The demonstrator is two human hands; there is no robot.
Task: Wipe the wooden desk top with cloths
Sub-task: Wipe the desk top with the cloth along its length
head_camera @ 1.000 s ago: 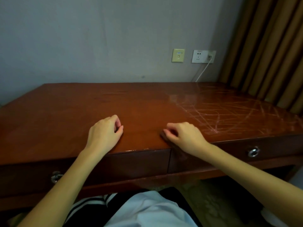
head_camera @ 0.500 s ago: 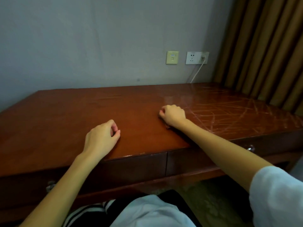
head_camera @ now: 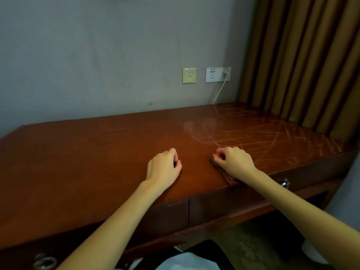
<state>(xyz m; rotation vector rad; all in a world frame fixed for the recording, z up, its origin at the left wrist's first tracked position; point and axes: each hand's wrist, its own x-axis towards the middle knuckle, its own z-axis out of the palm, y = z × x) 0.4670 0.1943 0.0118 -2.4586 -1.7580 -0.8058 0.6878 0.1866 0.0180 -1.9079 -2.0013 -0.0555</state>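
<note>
- Open desk top (head_camera: 87, 156) runs left and ahead to the wall (head_camera: 97, 55).
- My left hand (head_camera: 163, 166) lies near my right hand (head_camera: 234, 162) and its cloth (head_camera: 226, 175), barring a leftward sweep.
- Curtain (head_camera: 303, 55) and white cable (head_camera: 219, 92) crowd the far right corner.

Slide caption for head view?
Right hand grips a brown cloth on the wooden desk top; left hand rests alongside.

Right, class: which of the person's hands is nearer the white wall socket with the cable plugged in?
Right. The right hand, gripping a brown cloth, rests on the desk almost directly in front of the socket; the left hand rests farther to the left.
</note>
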